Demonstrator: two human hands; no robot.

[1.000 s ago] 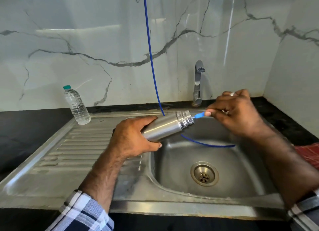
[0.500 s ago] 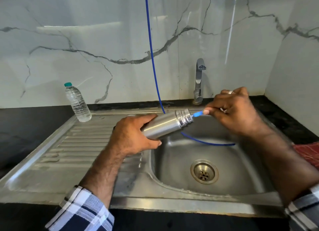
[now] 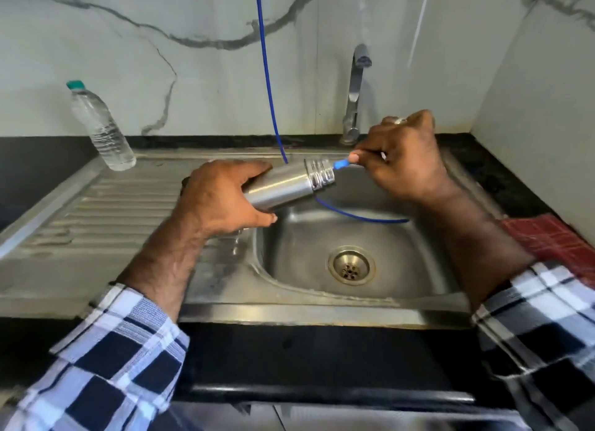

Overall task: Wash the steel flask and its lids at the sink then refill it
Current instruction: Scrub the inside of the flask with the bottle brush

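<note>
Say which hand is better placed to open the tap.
Right, probably. The right hand, pinching the blue tube's tip at the steel flask mouth, sits just below the chrome tap; the left hand grips the flask.

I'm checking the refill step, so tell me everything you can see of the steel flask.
The flask is a brushed steel cylinder with a shinier ribbed neck. It has no lid on and is held tilted, nearly flat, mouth towards the right, over the left edge of the sink. The left hand grips its body. The right hand pinches a blue hose with its lighter tip at the mouth. Its contents are not visible.
</note>
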